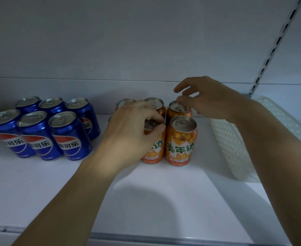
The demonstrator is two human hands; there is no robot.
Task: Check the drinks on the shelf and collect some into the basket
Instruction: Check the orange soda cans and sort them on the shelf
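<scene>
Centre of frame, hands: both reach into the cluster of orange aluminium drink cans [181, 139] on the white shelf board [146, 192].
Left hand [128, 132]: comes down over the front-left orange can [153, 150]; thumb and curled fingers pinch its rim from above, a hold that suits lifting it straight up out of the tight group without knocking the neighbours.
Right hand [206, 98]: hovers over the rear-right orange can [179, 110]; fingers loosely bent and spread, holding nothing, one fingertip at or just above the lid; actual contact cannot be told. Judged purpose: checking or steadying that can.
Orange cans: upright, packed touching in rows, labels facing forward so the print reads from the front; some are partly hidden behind the left hand.
Left of frame, blue cola cans [39, 128]: six upright aluminium cans in two rows of three, touching, set well apart from the orange group, sorted by kind.
Right of frame, white perforated plastic basket [234, 148]: stands on the same shelf just beside the orange cans; no cans are visible in the part shown. Its nearness keeps the carry short.
Far left edge: a sliver of something red, too little shown to identify.
Surface: smooth white shelf with a pale front lip at the lower edge of the frame; the arms cast soft shadows on it.
Room: plain white back panel; a slotted metal upright [277, 43] runs through the upper right; light is dim and bluish.
</scene>
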